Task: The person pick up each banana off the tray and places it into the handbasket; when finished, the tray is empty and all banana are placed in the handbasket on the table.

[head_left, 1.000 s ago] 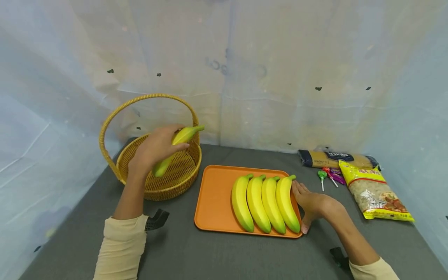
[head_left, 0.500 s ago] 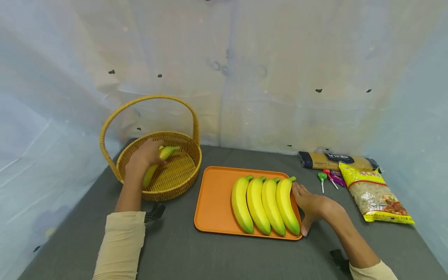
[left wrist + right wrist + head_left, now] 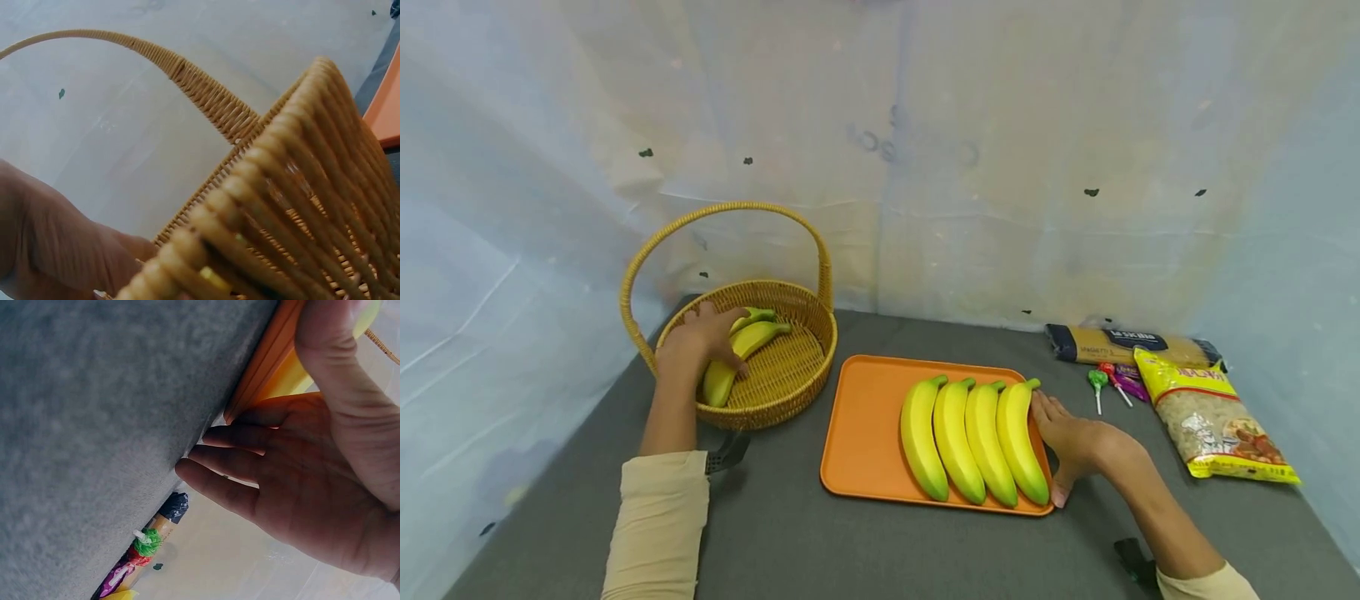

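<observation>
Inside the wicker basket [image 3: 797,367], a front banana [image 3: 758,336] lies beside a rear banana [image 3: 763,314]. My left hand [image 3: 691,340] reaches over the basket's left side, thumb and forefinger spread around the front banana; some fingertips are hidden. In the left wrist view, the basket's woven wall [image 3: 294,162] blocks most of the bananas. Several bananas [image 3: 958,442] lie side by side on the right part of an orange tray [image 3: 867,425]. My right hand [image 3: 1078,437] rests against the tray's right edge, its fingers [image 3: 228,459] straight in the right wrist view.
The basket's tall handle [image 3: 730,208] arches above my left hand. At the right lie a spaghetti packet [image 3: 1090,344], a green lollipop [image 3: 1097,379], a red lollipop [image 3: 1108,371], a purple wrapper [image 3: 1131,385] and a yellow-edged food bag [image 3: 1213,421]. Plastic sheeting [image 3: 970,250] stands behind.
My left hand has lowered its banana into the basket, then drawn slightly left and spread around it. A second banana now shows there. My right hand stays at the tray.
</observation>
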### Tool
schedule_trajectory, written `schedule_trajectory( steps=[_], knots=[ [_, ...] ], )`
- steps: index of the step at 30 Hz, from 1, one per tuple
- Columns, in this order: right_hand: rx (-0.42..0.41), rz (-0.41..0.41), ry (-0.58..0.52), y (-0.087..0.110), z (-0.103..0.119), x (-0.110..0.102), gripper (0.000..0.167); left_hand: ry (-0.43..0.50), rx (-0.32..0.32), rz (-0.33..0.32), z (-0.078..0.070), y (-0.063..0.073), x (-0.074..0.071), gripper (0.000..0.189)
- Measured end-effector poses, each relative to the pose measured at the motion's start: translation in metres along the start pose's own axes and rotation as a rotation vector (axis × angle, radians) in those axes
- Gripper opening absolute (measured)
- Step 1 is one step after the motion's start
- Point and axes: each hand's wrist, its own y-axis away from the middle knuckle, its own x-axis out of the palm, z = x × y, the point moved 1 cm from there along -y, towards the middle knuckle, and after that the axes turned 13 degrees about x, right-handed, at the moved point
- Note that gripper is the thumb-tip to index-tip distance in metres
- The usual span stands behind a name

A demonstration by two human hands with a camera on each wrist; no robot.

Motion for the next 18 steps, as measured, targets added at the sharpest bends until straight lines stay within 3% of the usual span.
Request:
schedule_trajectory(
  steps=[7,18],
  knots=[
    [-0.006,0.010,-0.004,-0.0004,-0.0015,0.0005,0.151,-0.033,-0.011,0.015,0.0061,0.0037,0.0014,0.101],
    [-0.006,0.000,-0.007,0.0004,-0.0020,-0.0015,0.152,-0.048,-0.009,-0.004,0.0022,0.0032,-0.0006,0.096]
  ],
)
